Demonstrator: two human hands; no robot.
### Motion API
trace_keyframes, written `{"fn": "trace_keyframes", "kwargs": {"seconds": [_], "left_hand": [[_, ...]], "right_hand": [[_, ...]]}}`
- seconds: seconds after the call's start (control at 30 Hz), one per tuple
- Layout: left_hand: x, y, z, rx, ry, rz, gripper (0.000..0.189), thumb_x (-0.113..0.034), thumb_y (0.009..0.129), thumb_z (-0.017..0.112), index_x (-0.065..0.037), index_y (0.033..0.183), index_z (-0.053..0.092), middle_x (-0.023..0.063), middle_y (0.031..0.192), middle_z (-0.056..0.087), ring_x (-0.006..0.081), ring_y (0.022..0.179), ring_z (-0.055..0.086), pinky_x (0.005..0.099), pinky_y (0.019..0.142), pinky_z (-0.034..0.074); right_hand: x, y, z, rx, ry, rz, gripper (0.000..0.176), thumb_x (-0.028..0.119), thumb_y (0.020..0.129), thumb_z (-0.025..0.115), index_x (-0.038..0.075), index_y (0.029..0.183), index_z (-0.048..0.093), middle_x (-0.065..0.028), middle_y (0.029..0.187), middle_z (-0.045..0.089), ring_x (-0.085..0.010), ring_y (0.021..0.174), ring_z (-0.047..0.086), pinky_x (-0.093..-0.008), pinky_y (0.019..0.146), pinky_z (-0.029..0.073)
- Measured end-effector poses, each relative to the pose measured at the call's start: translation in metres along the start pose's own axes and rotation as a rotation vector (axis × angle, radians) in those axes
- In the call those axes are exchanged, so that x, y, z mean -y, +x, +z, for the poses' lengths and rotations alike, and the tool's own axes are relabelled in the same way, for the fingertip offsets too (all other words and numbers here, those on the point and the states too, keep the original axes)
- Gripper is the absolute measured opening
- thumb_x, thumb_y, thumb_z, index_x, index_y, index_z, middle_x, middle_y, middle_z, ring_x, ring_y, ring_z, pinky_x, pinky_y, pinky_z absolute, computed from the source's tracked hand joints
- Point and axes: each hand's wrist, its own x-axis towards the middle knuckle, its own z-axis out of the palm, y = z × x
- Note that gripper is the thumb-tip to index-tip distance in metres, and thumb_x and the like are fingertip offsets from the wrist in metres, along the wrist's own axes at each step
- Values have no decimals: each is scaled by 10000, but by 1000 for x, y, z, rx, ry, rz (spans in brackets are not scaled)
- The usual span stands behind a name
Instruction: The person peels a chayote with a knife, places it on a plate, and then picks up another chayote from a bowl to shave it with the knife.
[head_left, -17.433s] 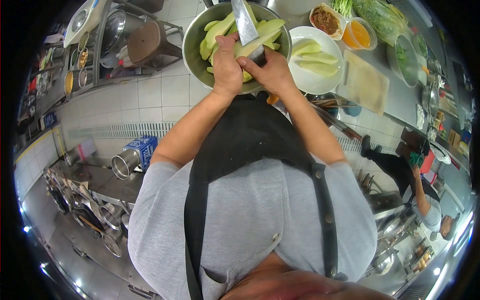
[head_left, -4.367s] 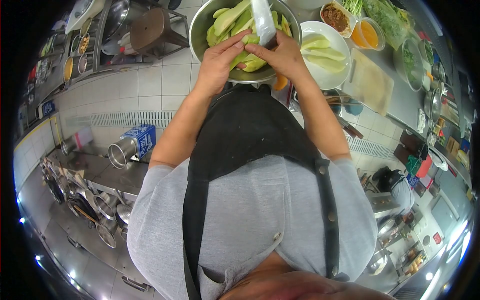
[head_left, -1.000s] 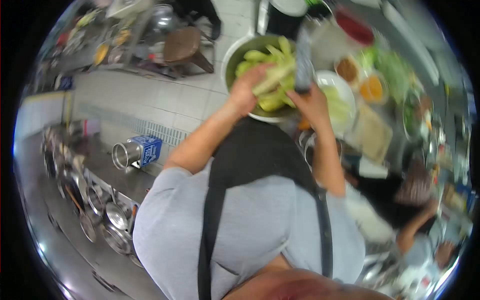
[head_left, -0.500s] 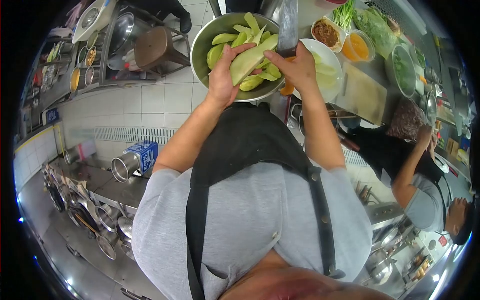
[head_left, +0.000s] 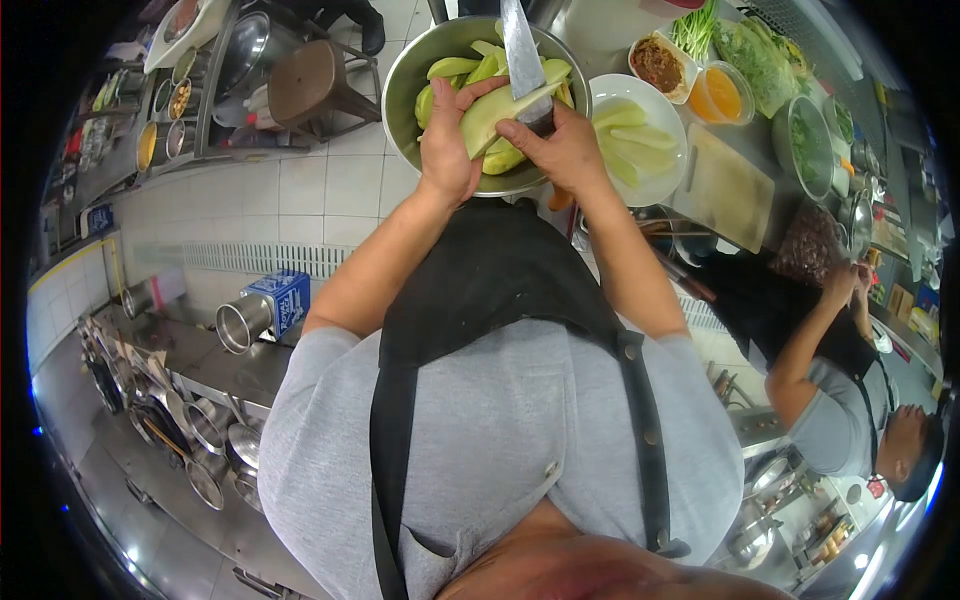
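Note:
Over a steel pot (head_left: 398, 125) of green pieces, my left hand (head_left: 448, 145) holds a long pale green vegetable (head_left: 484, 122), tilted up to the right. My right hand (head_left: 562, 145) is closed round the base of a wide-bladed knife (head_left: 521, 50), its thumb at the vegetable. The blade points away from me and lies against the vegetable's right part. Most of the knife's handle is hidden by the hand. To the right, a white plate (head_left: 668, 185) bears several pale green pieces (head_left: 640, 155).
A cutting board (head_left: 728, 190) lies right of the plate, with a sauce dish (head_left: 658, 62), an orange tub (head_left: 718, 95) and leafy greens (head_left: 762, 68) beyond. A co-worker (head_left: 830, 390) stands at right. A brown stool (head_left: 305, 90) is at left.
My right hand and the knife have moved left, and the blade now lies across the vegetable. More of the plate shows. The co-worker's hands and head have shifted slightly.

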Motion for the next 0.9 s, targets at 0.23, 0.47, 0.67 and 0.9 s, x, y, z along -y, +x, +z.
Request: {"fn": "trace_keyframes", "kwargs": {"seconds": [0.23, 0.47, 0.67, 0.9], "left_hand": [[9, 2, 2, -176, -30, 72, 960, -739, 1048, 282, 129, 1381, 521, 207, 1318, 632, 258, 1220, 618, 378, 1097, 458], [-2, -2, 6, -148, -47, 113, 892, -694, 1074, 271, 104, 1356, 551, 190, 1300, 641, 249, 1193, 629, 370, 1070, 476], [1, -1, 0, -123, -29, 98, 877, -680, 1081, 255, 99, 1355, 550, 195, 1288, 643, 255, 1183, 631, 377, 1053, 488], [-1, -2, 8, -169, -24, 26, 981, -761, 1032, 302, 135, 1375, 507, 207, 1301, 629, 247, 1184, 630, 371, 1050, 492]], "right_hand": [[1, -1, 11, -2, -104, -69, 732, 540, 792, 859, -12, 1238, 679, -163, 1036, 776, -281, 947, 756, -389, 864, 576], [16, -4, 14, -55, -102, 6, 817, 584, 712, 903, -8, 1222, 663, -156, 1051, 768, -264, 971, 750, -376, 861, 576], [25, -4, 5, -119, -148, -87, 830, 557, 691, 931, -24, 1215, 652, -132, 1038, 768, -232, 913, 743, -352, 829, 578], [-5, 1, 11, 63, -5, 2, 760, 535, 732, 908, 0, 1230, 699, -155, 1089, 776, -259, 985, 749, -371, 877, 566]]}}
